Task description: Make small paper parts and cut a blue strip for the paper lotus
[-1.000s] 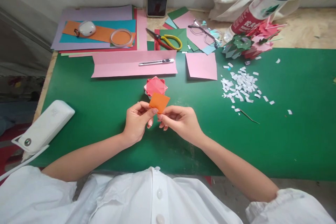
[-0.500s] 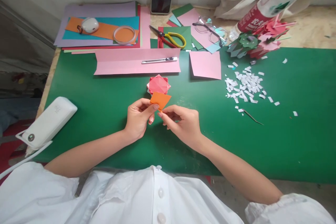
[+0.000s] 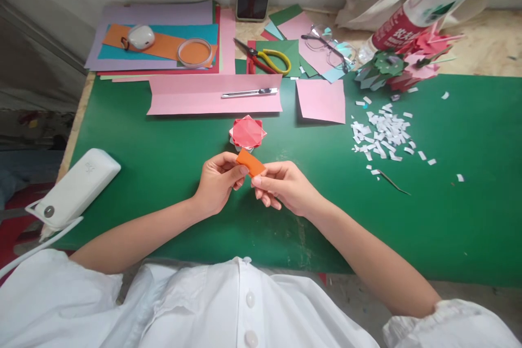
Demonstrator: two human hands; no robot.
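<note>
A small piece of orange paper [image 3: 251, 162], now a narrow folded strip, is held between both hands above the green mat [image 3: 163, 174]. My left hand [image 3: 218, 182] pinches its left part between thumb and fingers. At its lower right end, my right hand [image 3: 287, 187] grips it with thumb and forefinger, the other fingers curled below. Just beyond the fingertips sits a red and pink folded paper flower [image 3: 247, 132], resting on the mat. The underside of the orange paper is hidden.
Behind lie pink paper [image 3: 183, 95] with a utility knife [image 3: 248, 93], a pink sheet [image 3: 321, 100], scissors [image 3: 269, 60], glasses [image 3: 326, 46] and a tape roll [image 3: 194, 53]. White paper scraps [image 3: 385, 130] and a bottle [image 3: 408, 19] are rightward; a white power bank [image 3: 75, 187] is leftward.
The orange paper has gone from a wider, squarish shape to a narrow strip. My right hand has turned and shifted its pinch to the strip's right end. My left hand keeps its hold.
</note>
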